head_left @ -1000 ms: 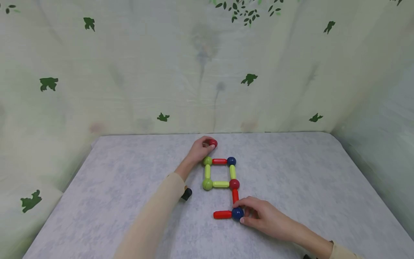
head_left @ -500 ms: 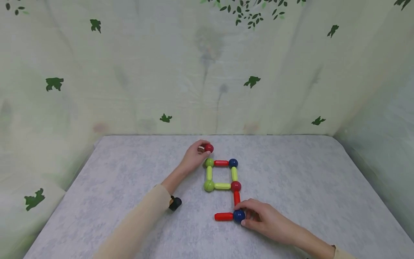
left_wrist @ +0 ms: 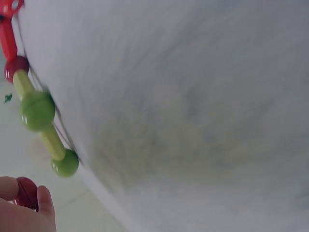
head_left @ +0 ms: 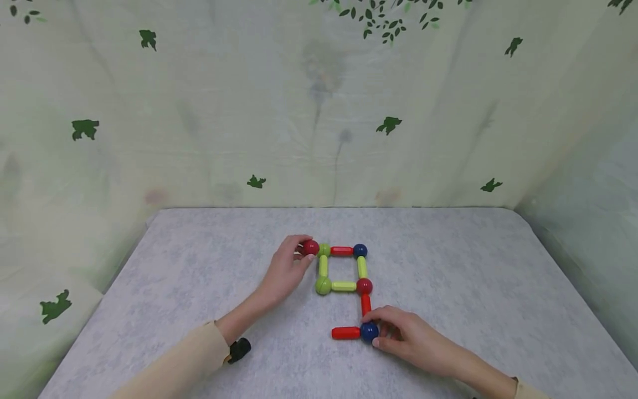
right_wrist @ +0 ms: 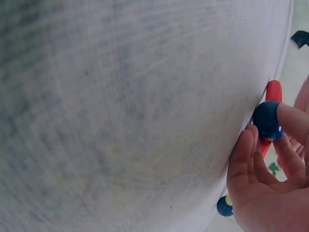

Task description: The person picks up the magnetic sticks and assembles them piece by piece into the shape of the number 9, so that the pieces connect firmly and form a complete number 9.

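Observation:
My left hand pinches a red ball between thumb and fingers, right beside the far-left green ball of a square. That square is built of balls and short rods: a red rod, a far blue ball, yellow-green rods, a near green ball and a dark red ball. From the dark red ball a red rod runs toward me to a near blue ball, which my right hand grips. Another red rod sticks out left of that blue ball.
The pieces lie on a grey mottled tabletop. Behind it hangs a pale cloth with green leaf prints. A dark wrist camera shows at the left sleeve.
My left hand has brought the red ball toward me and slightly left, from beyond the far-left green ball to its left side. The right hand keeps its grip on the near blue ball.

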Available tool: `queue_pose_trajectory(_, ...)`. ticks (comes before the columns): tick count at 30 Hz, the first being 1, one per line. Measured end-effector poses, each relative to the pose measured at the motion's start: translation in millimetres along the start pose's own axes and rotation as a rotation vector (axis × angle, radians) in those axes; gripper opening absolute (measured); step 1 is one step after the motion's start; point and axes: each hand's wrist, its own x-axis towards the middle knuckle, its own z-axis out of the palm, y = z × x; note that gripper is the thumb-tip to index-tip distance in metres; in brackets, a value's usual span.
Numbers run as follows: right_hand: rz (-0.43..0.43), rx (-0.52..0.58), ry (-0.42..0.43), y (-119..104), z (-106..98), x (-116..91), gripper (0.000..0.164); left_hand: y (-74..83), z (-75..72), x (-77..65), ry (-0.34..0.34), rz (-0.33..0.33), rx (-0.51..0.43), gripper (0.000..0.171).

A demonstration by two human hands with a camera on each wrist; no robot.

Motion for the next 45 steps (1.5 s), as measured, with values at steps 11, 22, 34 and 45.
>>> queue_pose_trajectory(11,0.001,0.009,0.010,2,0,-1,0.038,9.5,-8.2,-56.7,-0.099,0.055,0.017,0.041)
queue_pose_trajectory(22,0.020,0.004,0.017,2,-1,-1,0.038,7.9,-7.9,-87.8,-0.229,0.057,-0.012,0.037)
queue_pose_trajectory(34,-0.016,0.049,0.021,5,-2,-1,0.036,5.3,-0.7,-98.1,-0.412,-0.052,-0.035,0.030)
queue_pose_trajectory(45,-0.022,0.126,0.010,11,-4,-2,0.034,8.8,7.2,-95.1,-0.445,-0.192,-0.117,0.030)
